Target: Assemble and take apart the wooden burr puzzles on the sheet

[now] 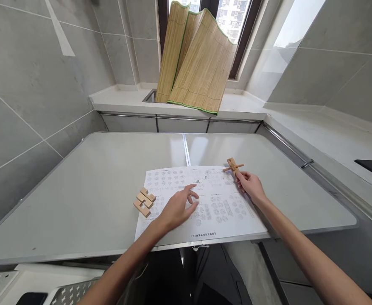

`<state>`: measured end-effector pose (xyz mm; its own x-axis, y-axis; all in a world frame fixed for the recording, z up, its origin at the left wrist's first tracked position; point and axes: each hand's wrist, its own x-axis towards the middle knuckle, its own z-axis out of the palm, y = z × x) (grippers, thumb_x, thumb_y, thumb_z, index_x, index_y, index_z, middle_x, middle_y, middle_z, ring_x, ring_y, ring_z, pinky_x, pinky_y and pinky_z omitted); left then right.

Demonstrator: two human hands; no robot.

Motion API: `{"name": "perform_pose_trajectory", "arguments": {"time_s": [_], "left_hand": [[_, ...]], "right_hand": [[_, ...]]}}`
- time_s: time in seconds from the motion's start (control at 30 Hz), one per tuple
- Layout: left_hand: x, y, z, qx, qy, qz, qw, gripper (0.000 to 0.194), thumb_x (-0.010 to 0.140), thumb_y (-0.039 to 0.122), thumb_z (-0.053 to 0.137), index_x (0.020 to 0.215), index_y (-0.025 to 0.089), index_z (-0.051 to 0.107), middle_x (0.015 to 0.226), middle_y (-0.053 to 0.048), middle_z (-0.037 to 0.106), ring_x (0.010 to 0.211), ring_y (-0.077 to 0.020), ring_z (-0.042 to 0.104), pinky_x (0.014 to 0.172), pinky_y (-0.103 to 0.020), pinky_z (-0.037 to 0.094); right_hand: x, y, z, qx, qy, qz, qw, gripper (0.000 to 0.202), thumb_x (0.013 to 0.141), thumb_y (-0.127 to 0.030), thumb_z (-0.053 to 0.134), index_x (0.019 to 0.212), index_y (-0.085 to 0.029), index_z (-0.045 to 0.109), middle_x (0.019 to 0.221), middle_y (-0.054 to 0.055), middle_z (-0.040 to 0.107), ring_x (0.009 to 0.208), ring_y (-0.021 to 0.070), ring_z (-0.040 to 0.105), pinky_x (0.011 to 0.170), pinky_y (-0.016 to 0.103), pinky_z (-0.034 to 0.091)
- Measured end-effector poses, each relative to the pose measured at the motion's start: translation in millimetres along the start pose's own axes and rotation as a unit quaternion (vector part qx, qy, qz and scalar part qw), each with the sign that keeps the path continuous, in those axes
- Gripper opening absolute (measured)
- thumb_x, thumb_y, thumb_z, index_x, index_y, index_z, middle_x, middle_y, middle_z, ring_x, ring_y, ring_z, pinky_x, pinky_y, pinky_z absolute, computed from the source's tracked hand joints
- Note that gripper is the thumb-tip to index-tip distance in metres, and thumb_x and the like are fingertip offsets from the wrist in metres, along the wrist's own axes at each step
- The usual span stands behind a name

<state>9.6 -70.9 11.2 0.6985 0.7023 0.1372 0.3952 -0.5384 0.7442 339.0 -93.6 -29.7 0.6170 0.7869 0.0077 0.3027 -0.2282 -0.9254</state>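
Some crossed blocks (pixel 232 162) are pinched in the right grip (pixel 251 185), left grip (pixel 177 207) unclosed; they could be dislodged by uneven pressure.

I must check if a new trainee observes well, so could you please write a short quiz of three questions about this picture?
1. Which hand holds the crossed wooden pieces?
2. True or false: the loose wooden blocks lie at the right edge of the paper.
3. What stands in front of the window?
A) a lamp
B) a mat
C) a plant

Key:
1. The right hand.
2. False; they lie at its left edge.
3. B
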Motion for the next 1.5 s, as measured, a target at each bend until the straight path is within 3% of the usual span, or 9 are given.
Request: {"name": "perform_pose_trajectory", "arguments": {"time_s": [0.07, 0.17, 0.27, 0.4, 0.6, 0.9, 1.17, 1.33, 1.5], "left_hand": [[-9, 11, -11.8, 0.056, 0.011, 0.041, 0.998, 0.057, 0.098, 0.032, 0.06, 0.151, 0.027, 0.042, 0.122, -0.005, 0.073, 0.104, -0.0252, 0.069, 0.097, -0.045, 0.054], [-31, 16, -34.0, 0.142, 0.115, 0.048, 0.982, 0.041, 0.101, 0.033, 0.055, 0.142, 0.028, 0.051, 0.122, -0.007, 0.071, 0.115, -0.0285, 0.065, 0.102, -0.048, 0.051], [-53, -3, -50.3, 0.22, 0.198, -0.036, 0.955, 0.049, 0.098, 0.043, 0.062, 0.142, 0.026, 0.051, 0.141, -0.014, 0.058, 0.133, -0.037, 0.052, 0.108, -0.057, 0.047], [-69, -37, -55.1, 0.275, 0.235, -0.14, 0.922, 0.08, 0.089, 0.06, 0.069, 0.151, 0.019, 0.04, 0.156, -0.022, 0.04, 0.141, -0.0458, 0.041, 0.109, -0.065, 0.043], [-72, -48, -54.4, 0.292, 0.252, -0.15, 0.91, 0.074, 0.091, 0.063, 0.064, 0.147, 0.021, 0.044, 0.136, -0.016, 0.062, 0.123, -0.0402, 0.057, 0.103, -0.057, 0.047], [-69, -38, -63.3, 0.271, 0.232, -0.137, 0.924, 0.063, 0.089, 0.06, 0.069, 0.135, 0.021, 0.052, 0.123, -0.012, 0.066, 0.109, -0.0335, 0.063, 0.092, -0.049, 0.054], [-11, 9, -4.9, 0.116, 0.033, 0.014, 0.993, 0.075, 0.078, 0.05, 0.086, 0.14, 0.028, 0.051, 0.127, -0.01, 0.066, 0.115, -0.0327, 0.063, 0.094, -0.047, 0.055], [11, 13, 19.1, 0.1, -0.011, 0.054, 0.994, 0.08, 0.075, 0.049, 0.09, 0.14, 0.027, 0.051, 0.126, -0.01, 0.067, 0.117, -0.0324, 0.061, 0.097, -0.048, 0.054], [1, 7, 11.6, 0.087, 0.007, 0.051, 0.995, 0.085, 0.072, 0.055, 0.09, 0.141, 0.027, 0.051, 0.13, -0.012, 0.062, 0.118, -0.0339, 0.059, 0.098, -0.049, 0.053]], "right_hand": [[-13, 0, -7, 0.008, -0.01, 0.007, 1.0, 0.047, 0.082, -0.053, 0.071, 0.107, -0.014, 0.066, 0.07, 0.003, 0.069, 0.05, 0.0134, 0.055, 0.044, 0.025, 0.044], [-46, -1, -21, 0.011, -0.013, -0.003, 1.0, 0.058, 0.084, -0.054, 0.072, 0.126, -0.017, 0.059, 0.073, 0.001, 0.068, 0.054, 0.0156, 0.058, 0.047, 0.026, 0.045], [-86, -4, -29, -0.007, -0.076, -0.051, 0.996, 0.05, 0.092, -0.054, 0.065, 0.127, -0.02, 0.059, 0.074, 0.0, 0.066, 0.059, 0.0166, 0.058, 0.057, 0.029, 0.049], [-124, -10, -25, -0.028, -0.153, -0.118, 0.981, 0.042, 0.097, -0.055, 0.059, 0.124, -0.023, 0.061, 0.071, -0.001, 0.061, 0.059, 0.0176, 0.057, 0.06, 0.03, 0.049], [-130, -2, -12, -0.02, -0.159, -0.125, 0.979, 0.044, 0.099, -0.059, 0.054, 0.12, -0.021, 0.062, 0.072, 0.0, 0.064, 0.058, 0.0176, 0.058, 0.061, 0.032, 0.051], [-131, 2, -12, -0.022, -0.128, -0.113, 0.985, 0.042, 0.101, -0.058, 0.053, 0.118, -0.022, 0.063, 0.074, 0.001, 0.066, 0.059, 0.0177, 0.057, 0.061, 0.03, 0.05], [-130, -4, -11, -0.021, -0.131, -0.12, 0.984, 0.041, 0.1, -0.059, 0.052, 0.11, -0.022, 0.067, 0.072, 0.002, 0.066, 0.062, 0.019, 0.06, 0.063, 0.03, 0.051], [-128, -10, -13, -0.044, -0.145, -0.124, 0.981, 0.037, 0.1, -0.055, 0.051, 0.101, -0.023, 0.069, 0.07, 0.0, 0.064, 0.059, 0.018, 0.057, 0.06, 0.029, 0.048], [-135, -23, -18, -0.089, -0.186, -0.151, 0.967, 0.034, 0.103, -0.05, 0.049, 0.1, -0.024, 0.069, 0.074, 0.002, 0.067, 0.062, 0.0194, 0.058, 0.06, 0.03, 0.047]]}}
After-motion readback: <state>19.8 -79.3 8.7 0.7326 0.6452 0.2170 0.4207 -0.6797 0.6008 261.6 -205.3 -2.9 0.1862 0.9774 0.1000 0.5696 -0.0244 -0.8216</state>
